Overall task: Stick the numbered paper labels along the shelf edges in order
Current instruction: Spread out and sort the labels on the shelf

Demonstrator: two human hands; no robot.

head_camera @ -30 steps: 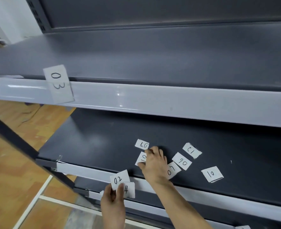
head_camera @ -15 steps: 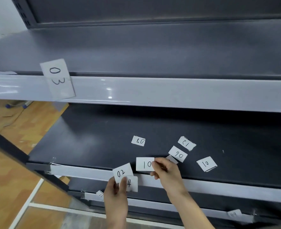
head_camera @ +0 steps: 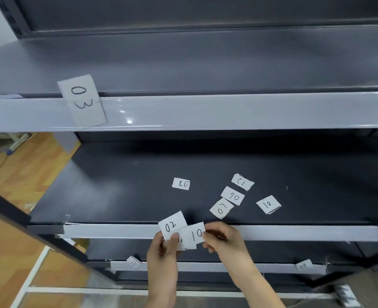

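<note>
- Left hand point(head_camera: 163, 252) pinches label 02 point(head_camera: 172, 225) under the thumb. A second slip point(head_camera: 187, 245) sits behind it, its number mostly hidden.
- Right hand point(head_camera: 223, 241) pinches label 10 point(head_camera: 195, 234) by its right end. The label's left end overlaps the left hand's slips, just right of the left thumb.
- Both hands are in front of the middle shelf edge point(head_camera: 117, 231). Cannot tell whether the held labels touch it.
- On the middle shelf point(head_camera: 117, 192) beyond the right hand lie three loose labels: 07 point(head_camera: 221, 208) nearest, 06 point(head_camera: 233, 196) touching its far corner, and 12 point(head_camera: 242, 182) farther still.
- 08 point(head_camera: 181, 184) lies beyond the left hand, apart from the others.
- A loose 10 point(head_camera: 268, 204) lies beyond and to the right of the right hand.
- 03 point(head_camera: 82, 101) is stuck, tilted, on the upper shelf edge point(head_camera: 228, 112), well above and left of the left hand.
- On the lower shelf edge point(head_camera: 228, 267), 11 point(head_camera: 133, 262) is just left of the left wrist and 04 point(head_camera: 303, 266) is well right of the right forearm.
</note>
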